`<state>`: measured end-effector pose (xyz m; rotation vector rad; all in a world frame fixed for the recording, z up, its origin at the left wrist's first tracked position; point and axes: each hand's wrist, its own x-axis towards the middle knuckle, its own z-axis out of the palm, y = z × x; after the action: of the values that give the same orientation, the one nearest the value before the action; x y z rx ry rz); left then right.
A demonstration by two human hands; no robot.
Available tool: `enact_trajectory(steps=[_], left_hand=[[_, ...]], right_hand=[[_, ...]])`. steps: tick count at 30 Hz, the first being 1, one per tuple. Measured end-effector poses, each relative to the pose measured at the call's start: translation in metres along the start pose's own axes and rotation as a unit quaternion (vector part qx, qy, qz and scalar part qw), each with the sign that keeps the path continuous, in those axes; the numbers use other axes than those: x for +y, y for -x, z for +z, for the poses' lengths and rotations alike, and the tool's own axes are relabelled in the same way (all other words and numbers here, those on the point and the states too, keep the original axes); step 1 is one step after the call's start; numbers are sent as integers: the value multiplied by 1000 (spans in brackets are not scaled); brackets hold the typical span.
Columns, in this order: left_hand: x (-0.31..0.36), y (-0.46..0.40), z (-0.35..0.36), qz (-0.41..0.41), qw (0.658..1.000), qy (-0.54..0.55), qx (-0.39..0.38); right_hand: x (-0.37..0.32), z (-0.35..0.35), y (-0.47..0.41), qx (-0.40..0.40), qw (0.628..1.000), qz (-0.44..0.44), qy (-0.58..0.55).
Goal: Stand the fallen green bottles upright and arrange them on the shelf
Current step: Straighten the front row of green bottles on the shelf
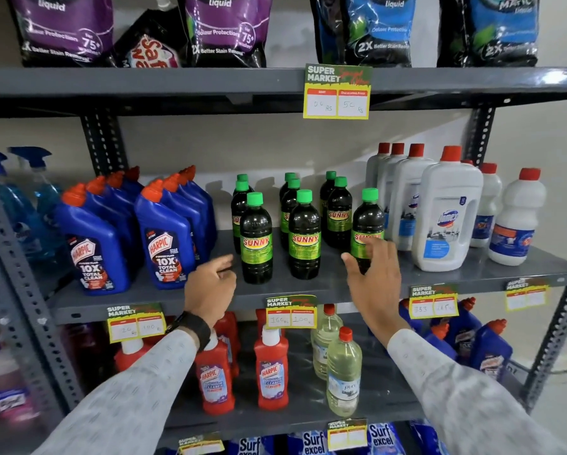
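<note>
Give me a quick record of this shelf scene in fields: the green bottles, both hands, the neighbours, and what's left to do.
green bottles: all upright, rows on middle shelf
fallen bottles: none visible
left hand: open, beside front-left bottle, holding nothing
right hand: open, fingers at front-right bottle, contact unclear
left neighbours: blue Harpic bottles
right neighbours: white red-capped bottles
remaining: probably only tidying spacing

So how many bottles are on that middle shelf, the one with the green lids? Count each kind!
Green-capped Sunny bottles: 9
Blue Harpic bottles: 8
White red-capped bottles: 7, one nearly hidden
Total: 24, not counting the blue spray bottles beyond the post.
</note>
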<state>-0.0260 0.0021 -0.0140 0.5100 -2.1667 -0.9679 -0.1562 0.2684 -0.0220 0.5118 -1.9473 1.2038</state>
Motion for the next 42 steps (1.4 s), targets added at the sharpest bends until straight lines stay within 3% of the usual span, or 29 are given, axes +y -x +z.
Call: enact_trajectory(steps=[4,8,18,35,37,39,42], left_hand=[[15,-8,5,-54,982,150,-98],[22,-16,19,-35,988,102,-113],[9,-20,11,-8,991,103,-81],[-1,-13,-1,14,992,100,-72],[-1,-7,-3,37,996,50,-59],[-3,2,-8,68,992,-96,-38],[-14,15,-11,106,948,-296,-45]], right_hand=[[-21,25,-3,-159,985,44,-44],[-27,46,-11,-238,960,122,-77],[-16,64,-15,-228,960,133,-89],[-21,54,-13,-308,934,119,-137],[-23,50,-11,-314,933,110,-135],[-23,44,-7,-303,936,101,-145],[-14,26,0,-207,968,72,-124]])
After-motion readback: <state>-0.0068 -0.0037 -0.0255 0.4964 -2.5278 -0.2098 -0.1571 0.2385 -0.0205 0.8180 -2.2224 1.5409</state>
